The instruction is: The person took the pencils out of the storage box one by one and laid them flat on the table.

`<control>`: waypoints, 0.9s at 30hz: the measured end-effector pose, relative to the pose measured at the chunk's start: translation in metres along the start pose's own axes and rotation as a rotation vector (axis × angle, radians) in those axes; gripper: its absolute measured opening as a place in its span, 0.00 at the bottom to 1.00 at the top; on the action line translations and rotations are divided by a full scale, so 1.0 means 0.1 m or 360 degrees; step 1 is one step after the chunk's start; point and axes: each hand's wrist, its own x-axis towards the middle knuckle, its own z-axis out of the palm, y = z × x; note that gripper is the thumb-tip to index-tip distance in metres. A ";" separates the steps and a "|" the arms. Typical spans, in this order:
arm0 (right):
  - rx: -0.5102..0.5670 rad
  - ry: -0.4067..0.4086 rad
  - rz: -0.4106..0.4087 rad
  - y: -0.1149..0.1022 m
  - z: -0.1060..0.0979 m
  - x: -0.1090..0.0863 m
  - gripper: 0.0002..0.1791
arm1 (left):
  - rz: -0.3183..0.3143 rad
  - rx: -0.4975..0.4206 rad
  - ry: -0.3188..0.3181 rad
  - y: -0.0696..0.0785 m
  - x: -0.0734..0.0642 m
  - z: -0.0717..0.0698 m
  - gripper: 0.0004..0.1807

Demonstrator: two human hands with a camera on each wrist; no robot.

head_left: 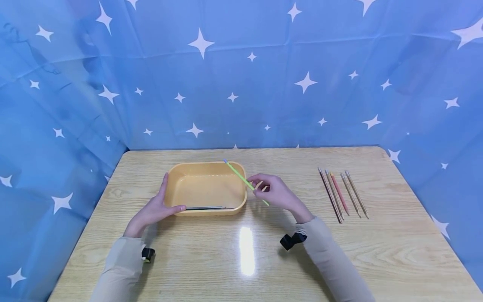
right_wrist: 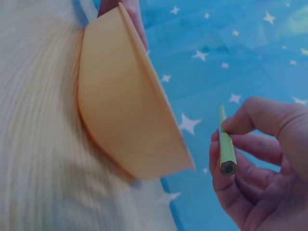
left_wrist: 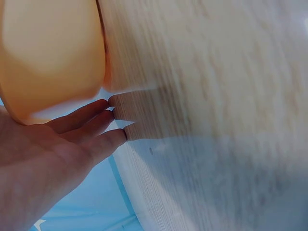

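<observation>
Where the right hand (head_left: 272,191) hangs just beside the right end of the orange tray (head_left: 211,188), a green pencil (head_left: 237,174) points out of the grip, away from the person and to the left. As seen from where I stand, its long axis runs aslant, while the tray's runs left to right; the blue far end appears over the far right corner, and the right wrist view shows background between pencil and rim. Likely the angle between these two axes governs any next move, the right hand being the nearer. Grip: narrow, thumb against fingers, pinching the green pencil toward its near end. Left hand (head_left: 152,209): spread wide at the tray's near left corner, thumb at the near rim, fingers along the left end. Within the tray, a dark pencil (head_left: 205,208) lies along the near wall. Well to the right, five pencils, one red pencil (head_left: 340,194) among them, lie side by side on the table (head_left: 211,260).
</observation>
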 end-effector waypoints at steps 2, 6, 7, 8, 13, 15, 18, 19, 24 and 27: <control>-0.0006 0.0020 -0.0002 0.05 -0.04 -0.05 0.19 | 0.0000 -0.0007 0.0002 0.01 0.00 0.00 0.66; -0.0018 0.0057 0.0029 0.15 -0.10 -0.15 0.19 | 0.0002 -0.0007 0.0004 0.02 0.00 0.00 0.66; -0.0027 0.0063 0.0045 0.18 -0.11 -0.17 0.19 | 0.0000 -0.0007 0.0002 0.02 0.00 0.00 0.66; -0.0034 0.0070 0.0059 0.20 -0.13 -0.20 0.19 | -0.0001 -0.0004 0.0000 0.02 0.00 0.00 0.66; -0.0076 0.0095 0.0121 0.28 -0.20 -0.33 0.20 | -0.0004 -0.0010 -0.0004 0.02 0.00 0.00 0.66; -0.0089 0.0109 0.0154 0.32 -0.24 -0.39 0.20 | -0.0010 -0.0014 -0.0003 0.01 0.01 0.00 0.66; -0.0105 0.0140 0.0218 0.40 -0.30 -0.49 0.21 | -0.0019 -0.0012 -0.0003 0.00 0.01 0.00 0.66; -0.0113 0.0152 0.0233 0.43 -0.32 -0.52 0.21 | -0.0021 -0.0010 -0.0002 0.00 0.01 0.00 0.66; -0.0170 0.0222 0.0261 0.55 -0.45 -0.68 0.20 | -0.0022 -0.0014 -0.0009 0.00 0.01 0.00 0.66; -0.0233 0.0271 0.0262 0.60 -0.54 -0.75 0.19 | -0.0020 -0.0020 -0.0012 0.00 0.02 0.00 0.66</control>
